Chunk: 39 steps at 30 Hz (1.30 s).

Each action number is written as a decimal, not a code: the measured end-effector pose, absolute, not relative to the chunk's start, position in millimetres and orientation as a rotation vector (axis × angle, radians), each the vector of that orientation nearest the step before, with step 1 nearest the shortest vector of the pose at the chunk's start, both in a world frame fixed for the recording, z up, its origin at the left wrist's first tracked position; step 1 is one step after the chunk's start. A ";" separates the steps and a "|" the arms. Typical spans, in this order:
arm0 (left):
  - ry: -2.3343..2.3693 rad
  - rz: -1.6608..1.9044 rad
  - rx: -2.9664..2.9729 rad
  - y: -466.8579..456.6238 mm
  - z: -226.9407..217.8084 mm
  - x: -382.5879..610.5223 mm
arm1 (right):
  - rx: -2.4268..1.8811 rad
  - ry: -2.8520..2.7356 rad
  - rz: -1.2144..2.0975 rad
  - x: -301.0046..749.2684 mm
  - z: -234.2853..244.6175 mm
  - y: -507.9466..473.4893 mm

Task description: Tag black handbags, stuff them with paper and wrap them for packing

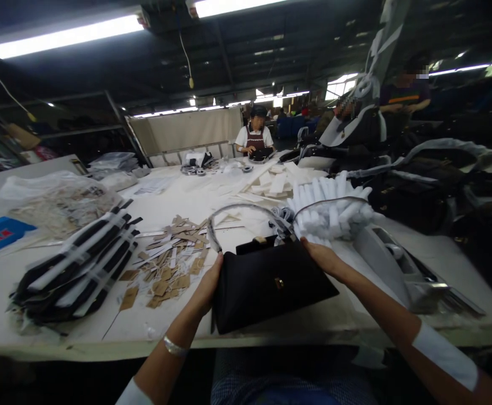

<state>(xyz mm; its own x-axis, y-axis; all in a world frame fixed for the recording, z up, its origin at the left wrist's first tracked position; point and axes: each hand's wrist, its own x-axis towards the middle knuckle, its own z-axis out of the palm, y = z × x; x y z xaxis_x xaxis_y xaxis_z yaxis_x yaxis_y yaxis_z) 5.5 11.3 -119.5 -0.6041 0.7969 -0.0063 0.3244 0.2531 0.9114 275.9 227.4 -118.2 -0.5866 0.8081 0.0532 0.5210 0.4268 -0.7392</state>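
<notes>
A black handbag (267,292) with a small gold clasp lies at the table's front edge, its top opening facing away from me. Its curved handle, wrapped in clear plastic, arches up behind it. At the bag's upper left side, my left hand (209,281) grips it, the fingers mostly hidden behind the side. My right hand (320,256) holds the upper right corner, also with its fingers partly out of sight. Just left of the bag lies a loose heap of brown paper tags (168,275) with white strings.
Bundled black-and-white strips (81,264) lie left, near a blue box (1,239). White foam rolls (330,205) and a grey tape dispenser (383,259) stand right. A co-worker (254,135) sits at the table's far end. Wrapped bags (427,197) crowd the right side.
</notes>
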 end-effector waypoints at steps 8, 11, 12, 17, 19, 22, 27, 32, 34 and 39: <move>2.096 1.183 1.225 -13.9 -96.3 0.5 | -0.801 -2.455 0.732 290.9 -93.1 184.7; 1.891 0.814 1.789 -21.7 -80.7 22.5 | -0.329 -2.733 0.635 286.3 -85.9 152.9; 1.809 0.643 1.972 -22.9 -78.6 29.0 | -0.223 -2.818 0.590 284.2 -86.1 144.7; 1.776 0.210 2.343 -24.2 -94.3 41.0 | -0.206 -2.974 0.328 280.4 -100.9 125.8; 1.826 0.183 2.400 -25.6 -106.7 39.8 | -0.238 -2.974 0.263 280.9 -111.4 124.0; 1.881 0.159 2.489 -30.8 -127.8 39.5 | -0.241 -2.961 0.184 282.2 -135.9 121.2; 1.851 0.219 2.559 -49.2 -159.5 48.4 | -0.211 -2.917 0.288 291.4 -178.0 116.1; 1.856 0.360 2.470 -57.9 -167.0 58.1 | -0.253 -2.901 0.655 294.2 -160.6 111.4; 1.874 0.365 2.462 -56.9 -167.6 59.4 | -0.305 -2.844 0.793 282.9 -141.5 108.9; 1.894 0.391 2.448 -55.4 -170.1 58.4 | -0.659 -2.392 1.001 219.7 -108.7 134.2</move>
